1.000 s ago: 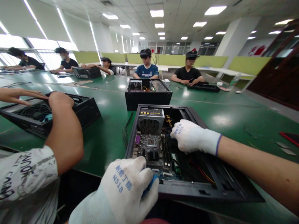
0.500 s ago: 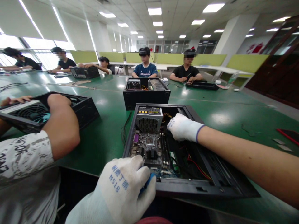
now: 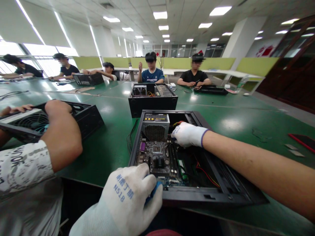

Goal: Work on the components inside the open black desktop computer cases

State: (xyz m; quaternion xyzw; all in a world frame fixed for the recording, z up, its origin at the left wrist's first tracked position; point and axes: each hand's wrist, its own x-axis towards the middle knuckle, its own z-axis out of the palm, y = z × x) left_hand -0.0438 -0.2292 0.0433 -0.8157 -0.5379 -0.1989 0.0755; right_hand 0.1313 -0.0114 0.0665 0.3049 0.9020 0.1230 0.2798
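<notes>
An open black computer case [image 3: 216, 193] lies flat before me on the green table [image 3: 115, 144]. Inside are a motherboard [image 3: 157, 157], a grey power supply [image 3: 155, 126] and red and yellow wires. My left hand [image 3: 130, 196], in a white glove, is closed on a blue-handled tool at the case's near edge. My right hand [image 3: 187, 134], also gloved, reaches deep into the case beside the power supply, fingers curled among the wires; what they grip is hidden.
A neighbour's bare arm [image 3: 61, 134] on my left rests on another open case with a fan [image 3: 31, 121]. A third open case [image 3: 152, 98] stands just behind mine. Several people sit at the far side. A red-edged flat thing [image 3: 301, 139] lies at right.
My right hand has moved farther into the case, from over the board's right side toward the power supply. My left hand has stayed on the blue tool. The neighbour's outstretched hand has drawn back.
</notes>
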